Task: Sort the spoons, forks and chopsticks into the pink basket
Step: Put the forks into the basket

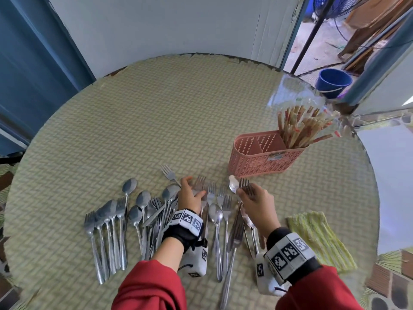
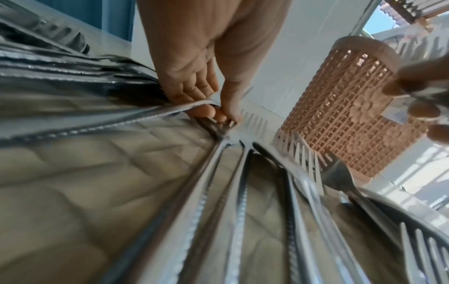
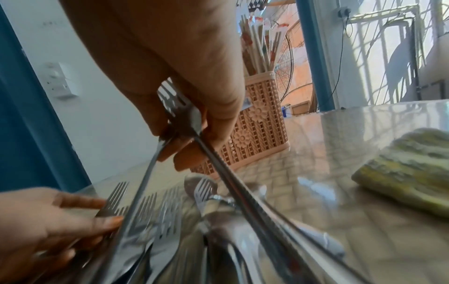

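The pink basket (image 1: 263, 154) stands right of the table's centre, with wrapped chopsticks (image 1: 299, 128) upright in its right compartment; its other compartments look empty. Several forks and spoons (image 1: 143, 211) lie spread on the table in front of me. My left hand (image 1: 194, 186) pinches the neck of a fork (image 1: 199, 182) that lies in the pile, thumb against fingers (image 2: 206, 113). My right hand (image 1: 245, 191) grips two forks (image 3: 187, 117) by their necks, lifted a little above the pile, just short of the basket (image 3: 257, 126). A spoon (image 1: 233, 184) lies beside them.
A folded yellow-green cloth (image 1: 319, 238) lies at the right, near the table's edge. A blue bucket (image 1: 333, 82) stands on the floor beyond the round glass-topped table (image 1: 156, 113). White wall and a blue door frame stand behind it.
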A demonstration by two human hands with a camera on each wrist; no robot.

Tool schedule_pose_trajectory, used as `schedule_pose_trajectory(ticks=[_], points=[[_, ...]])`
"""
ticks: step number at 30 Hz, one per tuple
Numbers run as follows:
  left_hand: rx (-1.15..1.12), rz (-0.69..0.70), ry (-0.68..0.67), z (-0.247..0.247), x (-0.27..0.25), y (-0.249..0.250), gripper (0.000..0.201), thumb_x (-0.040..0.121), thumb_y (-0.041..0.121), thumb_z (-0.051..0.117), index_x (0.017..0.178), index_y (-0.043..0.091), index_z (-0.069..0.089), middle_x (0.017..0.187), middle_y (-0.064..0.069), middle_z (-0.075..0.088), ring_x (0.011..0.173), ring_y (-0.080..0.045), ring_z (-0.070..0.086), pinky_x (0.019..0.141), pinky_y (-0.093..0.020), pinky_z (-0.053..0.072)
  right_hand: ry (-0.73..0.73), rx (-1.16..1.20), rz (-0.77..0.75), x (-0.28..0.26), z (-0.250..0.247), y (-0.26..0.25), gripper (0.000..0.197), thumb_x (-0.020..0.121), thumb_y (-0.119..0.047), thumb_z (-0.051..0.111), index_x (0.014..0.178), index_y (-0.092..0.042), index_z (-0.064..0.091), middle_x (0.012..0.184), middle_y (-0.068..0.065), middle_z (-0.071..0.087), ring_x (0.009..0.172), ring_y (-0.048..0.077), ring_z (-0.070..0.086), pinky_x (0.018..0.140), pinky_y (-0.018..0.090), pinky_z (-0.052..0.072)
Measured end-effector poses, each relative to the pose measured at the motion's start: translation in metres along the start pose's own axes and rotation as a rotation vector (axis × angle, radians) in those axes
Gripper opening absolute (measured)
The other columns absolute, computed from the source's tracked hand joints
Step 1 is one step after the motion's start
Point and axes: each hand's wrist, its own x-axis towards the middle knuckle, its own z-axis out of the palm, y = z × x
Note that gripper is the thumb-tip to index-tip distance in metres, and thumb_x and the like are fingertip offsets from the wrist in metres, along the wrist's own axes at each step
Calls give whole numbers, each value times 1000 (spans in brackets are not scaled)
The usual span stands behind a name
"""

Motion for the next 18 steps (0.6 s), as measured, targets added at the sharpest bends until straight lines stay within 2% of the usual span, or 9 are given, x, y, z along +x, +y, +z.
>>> schedule_pose_trajectory(ticks=[3, 5, 8, 10, 12, 13, 15, 18], points=[[47, -13, 0, -3, -6, 4, 33, 83, 11, 66, 113, 0, 57, 111, -15, 63, 105, -29, 57, 87, -30, 42, -4, 71, 12, 7, -9, 0, 12, 92, -19, 58, 86, -8, 61, 81, 6, 68, 72, 25, 66, 67, 38, 55], [83, 25, 15, -5, -11, 7, 27, 82, 15, 68, 103, -1, 62, 102, -16, 67, 96, -30, 61, 82, -32, 45, -26, 76, 14, 9, -18, -1, 11, 92, -13, 55, 87, -5, 60, 86, 13, 69, 72, 26, 67, 68, 40, 57], [30, 69, 46, -10, -19, 18, 24, 82, 15, 68, 98, -2, 64, 92, -10, 67, 88, -25, 61, 78, -30, 46, -40, -17, -78, 11, -30, -1, 12, 92, -13, 53, 86, -6, 60, 83, 9, 70, 76, 28, 65, 73, 46, 53], [-8, 125, 33, -14, -25, 29, 20, 83, 13, 66, 99, -1, 65, 92, -7, 67, 87, -22, 62, 78, -25, 45, -33, -120, -139, 11, -41, -5, 14, 92, -18, 54, 87, -7, 61, 83, 5, 70, 79, 26, 63, 75, 39, 49], [-32, 196, 12, -19, -33, 43, 18, 84, 11, 65, 98, 2, 67, 93, -5, 66, 88, -20, 62, 78, -22, 45, 11, -155, -207, 9, -53, -12, 18, 91, -19, 57, 82, -5, 61, 78, 1, 68, 70, 18, 58, 63, 18, 42], [-39, 234, 7, -22, -37, 50, 16, 84, 12, 65, 97, 4, 68, 94, -5, 67, 87, -17, 63, 76, -18, 46, 35, -156, -231, 8, -61, -17, 18, 90, -17, 59, 77, -4, 60, 72, -1, 65, 63, 13, 54, 57, 12, 38], [-48, 303, 19, -26, -44, 65, 12, 84, 13, 66, 93, 7, 69, 92, -4, 67, 81, -10, 62, 71, -7, 44, 79, -139, -263, 7, -75, -23, 22, 88, -14, 62, 69, -4, 58, 62, -1, 62, 56, 9, 51, 54, 10, 37], [-79, 404, 91, -32, -57, 91, 8, 84, 14, 66, 89, 8, 69, 87, -1, 66, 77, -2, 58, 68, -4, 44, 173, -101, -287, 7, -96, -30, 25, 85, -14, 66, 64, -2, 60, 57, 5, 61, 55, 18, 53, 56, 18, 38]])
